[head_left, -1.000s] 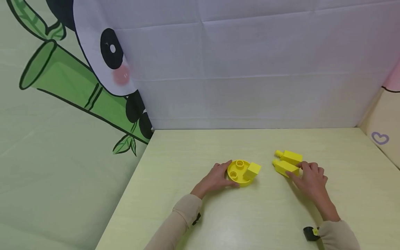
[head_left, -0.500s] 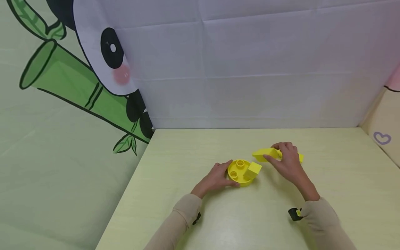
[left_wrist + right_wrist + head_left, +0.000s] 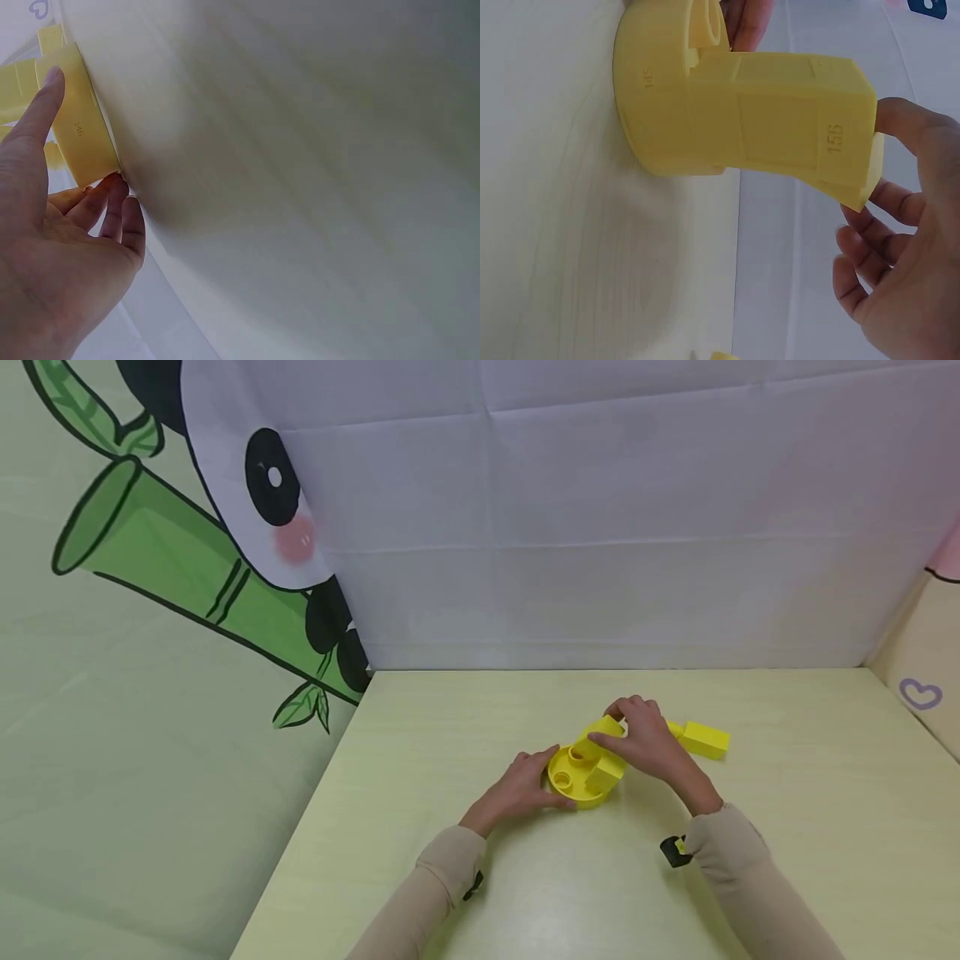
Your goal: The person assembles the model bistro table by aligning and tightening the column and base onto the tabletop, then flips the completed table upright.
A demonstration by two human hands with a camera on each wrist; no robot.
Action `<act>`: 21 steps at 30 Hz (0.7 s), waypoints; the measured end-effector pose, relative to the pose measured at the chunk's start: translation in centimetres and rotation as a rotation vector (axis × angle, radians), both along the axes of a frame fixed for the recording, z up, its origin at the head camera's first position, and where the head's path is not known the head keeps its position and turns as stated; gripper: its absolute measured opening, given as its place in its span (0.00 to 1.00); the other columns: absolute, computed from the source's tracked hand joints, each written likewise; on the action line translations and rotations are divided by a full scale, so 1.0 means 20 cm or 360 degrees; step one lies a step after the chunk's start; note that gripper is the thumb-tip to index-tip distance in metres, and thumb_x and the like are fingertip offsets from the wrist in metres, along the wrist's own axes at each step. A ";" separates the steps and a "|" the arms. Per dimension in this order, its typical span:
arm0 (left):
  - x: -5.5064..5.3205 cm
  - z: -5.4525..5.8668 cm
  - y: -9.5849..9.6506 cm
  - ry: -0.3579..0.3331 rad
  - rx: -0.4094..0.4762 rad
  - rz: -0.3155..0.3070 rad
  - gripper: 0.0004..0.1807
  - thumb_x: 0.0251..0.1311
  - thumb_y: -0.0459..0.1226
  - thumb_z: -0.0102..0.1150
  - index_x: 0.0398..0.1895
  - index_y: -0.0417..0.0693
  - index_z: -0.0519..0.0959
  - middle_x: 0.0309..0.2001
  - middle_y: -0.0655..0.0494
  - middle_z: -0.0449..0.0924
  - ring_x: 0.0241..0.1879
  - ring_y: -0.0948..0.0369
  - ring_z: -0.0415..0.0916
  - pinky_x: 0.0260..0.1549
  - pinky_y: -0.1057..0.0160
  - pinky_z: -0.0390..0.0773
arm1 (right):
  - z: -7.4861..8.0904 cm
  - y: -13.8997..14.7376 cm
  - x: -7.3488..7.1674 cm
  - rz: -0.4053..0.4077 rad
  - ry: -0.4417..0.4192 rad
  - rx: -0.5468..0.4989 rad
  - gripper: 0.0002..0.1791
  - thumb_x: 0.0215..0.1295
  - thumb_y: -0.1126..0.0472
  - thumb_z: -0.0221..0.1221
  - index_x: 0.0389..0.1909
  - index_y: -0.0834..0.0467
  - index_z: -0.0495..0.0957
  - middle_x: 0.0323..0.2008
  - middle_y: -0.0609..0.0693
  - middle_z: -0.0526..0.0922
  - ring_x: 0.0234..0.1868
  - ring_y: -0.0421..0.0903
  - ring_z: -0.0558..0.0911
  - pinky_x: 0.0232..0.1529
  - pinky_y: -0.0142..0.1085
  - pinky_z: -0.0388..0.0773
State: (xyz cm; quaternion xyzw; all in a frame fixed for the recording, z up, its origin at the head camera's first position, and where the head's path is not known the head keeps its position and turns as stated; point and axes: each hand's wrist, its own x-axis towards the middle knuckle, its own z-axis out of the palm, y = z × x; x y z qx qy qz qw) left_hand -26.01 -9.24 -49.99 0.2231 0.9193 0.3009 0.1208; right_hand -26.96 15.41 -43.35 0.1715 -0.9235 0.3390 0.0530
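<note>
In the head view my left hand (image 3: 517, 789) grips the rim of a shallow round yellow base (image 3: 579, 773) with raised sockets. One yellow block (image 3: 607, 772) stands in the base. My right hand (image 3: 647, 739) holds a second yellow block (image 3: 597, 735) by its outer end, over the base's far socket. Whether its peg is in that socket cannot be told. The right wrist view has the standing block (image 3: 780, 112), marked 156, largely hiding the held one. In the left wrist view, thumb and fingertips span the base (image 3: 79, 124).
A third yellow block (image 3: 705, 740) with a peg lies on the pale table (image 3: 525, 893), right of the right hand. A white cloth (image 3: 600, 568) hangs behind the table's far edge. Green printed cloth (image 3: 150, 777) is on the left.
The right hand has lifted one of the two loose blocks, turned it and carried it left to the base. The other loose block stays on the table. The left hand keeps its grip.
</note>
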 end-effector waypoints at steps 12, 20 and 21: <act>0.00 0.00 0.00 0.0026 -0.0005 -0.0008 0.57 0.56 0.59 0.74 0.81 0.42 0.58 0.75 0.54 0.68 0.58 0.57 0.65 0.60 0.57 0.69 | 0.08 -0.09 -0.04 0.0020 0.0000 0.0251 0.24 0.66 0.49 0.69 0.47 0.67 0.79 0.39 0.57 0.78 0.44 0.59 0.72 0.46 0.53 0.71; 0.01 0.01 -0.01 0.0021 -0.0010 -0.0001 0.57 0.56 0.59 0.75 0.81 0.43 0.58 0.74 0.54 0.68 0.59 0.56 0.65 0.61 0.57 0.70 | 0.10 -0.11 -0.04 -0.0014 -0.0005 0.0354 0.23 0.64 0.47 0.70 0.41 0.64 0.81 0.38 0.55 0.78 0.44 0.60 0.72 0.48 0.57 0.69; 0.01 0.01 -0.01 0.0017 -0.0015 0.0001 0.57 0.56 0.59 0.74 0.81 0.43 0.58 0.74 0.54 0.68 0.59 0.56 0.65 0.61 0.57 0.70 | 0.10 -0.11 -0.04 -0.0017 -0.0010 0.0348 0.23 0.64 0.46 0.70 0.42 0.65 0.81 0.38 0.56 0.78 0.44 0.60 0.73 0.49 0.58 0.69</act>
